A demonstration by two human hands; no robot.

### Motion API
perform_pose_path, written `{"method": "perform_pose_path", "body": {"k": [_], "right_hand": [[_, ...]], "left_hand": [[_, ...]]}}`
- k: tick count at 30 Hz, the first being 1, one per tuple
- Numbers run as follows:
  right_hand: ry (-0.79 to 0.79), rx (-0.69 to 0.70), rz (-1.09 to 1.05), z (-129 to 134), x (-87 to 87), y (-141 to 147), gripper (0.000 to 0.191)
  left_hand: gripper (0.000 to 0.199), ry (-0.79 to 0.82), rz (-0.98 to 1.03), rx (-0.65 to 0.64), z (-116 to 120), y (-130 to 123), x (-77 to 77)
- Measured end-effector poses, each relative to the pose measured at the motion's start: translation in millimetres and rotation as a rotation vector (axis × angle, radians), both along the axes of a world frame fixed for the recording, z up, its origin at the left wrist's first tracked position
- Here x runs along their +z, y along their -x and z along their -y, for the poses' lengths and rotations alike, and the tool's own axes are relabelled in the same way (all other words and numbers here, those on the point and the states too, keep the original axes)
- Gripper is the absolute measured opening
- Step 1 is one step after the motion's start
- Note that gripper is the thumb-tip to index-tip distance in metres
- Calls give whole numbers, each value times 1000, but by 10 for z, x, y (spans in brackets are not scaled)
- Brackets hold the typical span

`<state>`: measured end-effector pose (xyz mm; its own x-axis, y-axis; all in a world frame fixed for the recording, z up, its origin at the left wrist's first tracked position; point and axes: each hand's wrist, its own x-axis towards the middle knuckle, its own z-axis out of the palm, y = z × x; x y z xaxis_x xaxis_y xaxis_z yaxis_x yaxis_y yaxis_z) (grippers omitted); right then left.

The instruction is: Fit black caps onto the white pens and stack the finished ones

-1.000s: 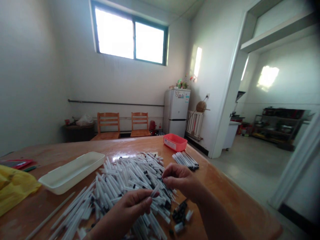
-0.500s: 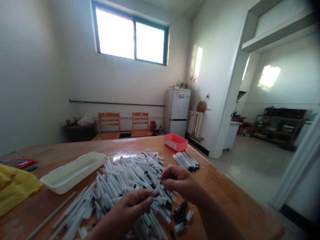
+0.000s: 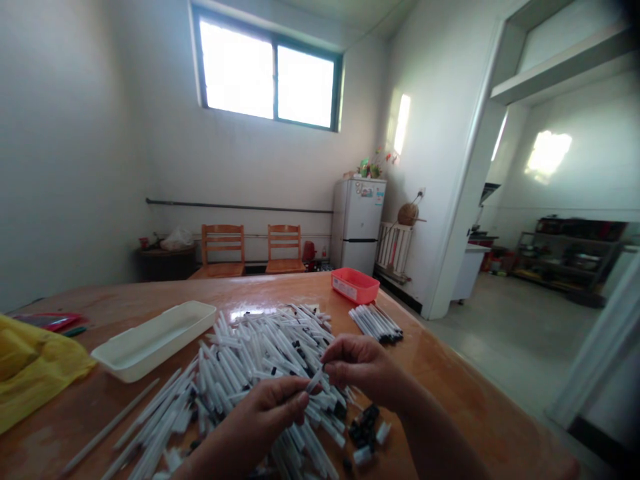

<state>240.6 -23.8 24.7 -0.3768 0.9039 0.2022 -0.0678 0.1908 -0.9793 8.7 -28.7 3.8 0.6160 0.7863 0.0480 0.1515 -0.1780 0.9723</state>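
In the head view, the nearly closed left hand (image 3: 253, 420) and right hand (image 3: 363, 367) pinch a white pen barrel (image 3: 315, 381) over a heap of barrels (image 3: 260, 353). Black caps (image 3: 364, 430) lie just right of the heap and a white plastic tray (image 3: 153, 340) just left. A red box (image 3: 354, 285) stands near the far edge of the wooden table (image 3: 450, 393), whose right side has bare room.

Pen-barrel pile (image 3: 260, 350), lower edge cut off by the frame

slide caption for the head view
Left hand and right hand hold a white pen tube over a heap of pens on a wooden table.
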Motion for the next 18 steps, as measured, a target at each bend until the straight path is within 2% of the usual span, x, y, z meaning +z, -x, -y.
{"method": "perform_pose_path", "body": {"k": [9, 15, 18], "right_hand": [[14, -9, 86, -13, -7, 0, 33], [-118, -82, 239, -3, -30, 21, 32], [-111, -69, 238, -2, -38, 45, 32]], "left_hand": [[36, -54, -10, -7, 11, -18, 21], [37, -85, -19, 20, 18, -57, 13], [37, -85, -30, 20, 26, -56, 38]]}}
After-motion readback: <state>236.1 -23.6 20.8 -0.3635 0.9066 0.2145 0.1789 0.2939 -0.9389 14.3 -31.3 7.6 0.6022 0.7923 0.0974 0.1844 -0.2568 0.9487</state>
